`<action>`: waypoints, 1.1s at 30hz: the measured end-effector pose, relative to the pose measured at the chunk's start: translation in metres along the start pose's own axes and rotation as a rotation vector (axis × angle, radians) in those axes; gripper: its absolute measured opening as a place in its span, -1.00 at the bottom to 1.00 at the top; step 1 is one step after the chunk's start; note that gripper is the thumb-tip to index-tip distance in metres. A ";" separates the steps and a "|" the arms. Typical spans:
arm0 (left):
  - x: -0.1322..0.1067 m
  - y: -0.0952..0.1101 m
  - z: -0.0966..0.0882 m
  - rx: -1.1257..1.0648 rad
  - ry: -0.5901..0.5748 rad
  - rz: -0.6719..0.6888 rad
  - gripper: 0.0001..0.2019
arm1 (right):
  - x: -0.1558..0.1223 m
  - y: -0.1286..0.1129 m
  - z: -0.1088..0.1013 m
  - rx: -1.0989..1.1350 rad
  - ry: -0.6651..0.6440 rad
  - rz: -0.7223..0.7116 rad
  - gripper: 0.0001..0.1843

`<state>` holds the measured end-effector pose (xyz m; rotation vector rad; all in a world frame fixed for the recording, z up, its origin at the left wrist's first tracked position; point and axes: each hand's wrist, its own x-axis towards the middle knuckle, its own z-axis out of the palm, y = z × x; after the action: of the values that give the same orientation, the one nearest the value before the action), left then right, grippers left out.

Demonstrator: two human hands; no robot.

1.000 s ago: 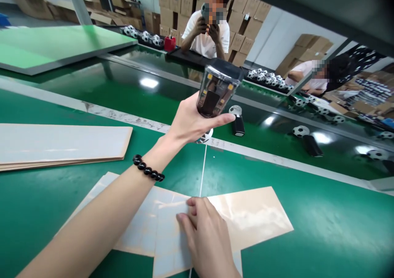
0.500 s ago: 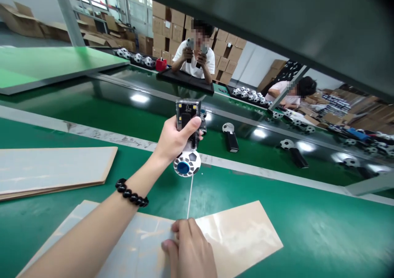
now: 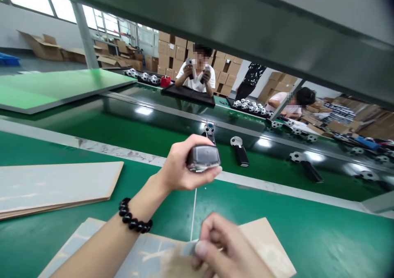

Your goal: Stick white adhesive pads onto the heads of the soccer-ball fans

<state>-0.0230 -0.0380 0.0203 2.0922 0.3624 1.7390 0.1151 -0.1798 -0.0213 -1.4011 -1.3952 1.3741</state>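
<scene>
My left hand (image 3: 178,163), with a black bead bracelet (image 3: 134,218) at the wrist, wraps around a handheld device (image 3: 203,157). The black, glossy end of its body faces me, and its football-patterned head is hidden from this angle. Lower down, my right hand (image 3: 229,245) is pinched closed on a small bluish-grey piece of film (image 3: 189,248), somewhat blurred. That piece is just over a sheet of film stickers (image 3: 147,253), whose right part is bare tan backing paper (image 3: 267,241).
A stack of similar sheets (image 3: 58,183) lies on the left of the green table. Beyond a pale strip, football-headed devices (image 3: 240,152) lie on a dark green belt (image 3: 172,140). A grey overhead beam (image 3: 215,27) crosses above. Across the belt, a person (image 3: 197,74) holds two devices.
My left hand has tipped the device, so its end faces me instead of its football head. My right hand has moved right and lifted a piece of film from the sheet.
</scene>
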 end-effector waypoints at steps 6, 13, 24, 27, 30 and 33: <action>0.008 0.007 -0.004 0.169 -0.180 0.336 -0.76 | -0.007 -0.100 -0.035 0.337 0.248 -0.108 -0.66; 0.010 0.008 -0.004 0.250 -0.217 0.417 -0.80 | 0.004 -0.100 -0.033 0.189 0.301 -0.217 -0.83; 0.010 0.007 -0.001 0.270 -0.217 0.445 -0.80 | 0.004 -0.103 -0.031 0.201 0.355 -0.194 -0.85; 0.010 0.007 -0.002 0.272 -0.223 0.442 -0.80 | 0.005 -0.101 -0.032 0.213 0.380 -0.190 -0.86; 0.010 0.007 -0.002 0.269 -0.223 0.438 -0.80 | 0.005 -0.102 -0.032 0.212 0.388 -0.200 -0.84; 0.009 0.007 -0.001 0.269 -0.220 0.433 -0.80 | 0.004 -0.103 -0.030 0.199 0.369 -0.210 -0.84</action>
<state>-0.0229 -0.0402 0.0320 2.6873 0.0820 1.7316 0.1222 -0.1540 0.0824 -1.2604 -1.0971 1.0265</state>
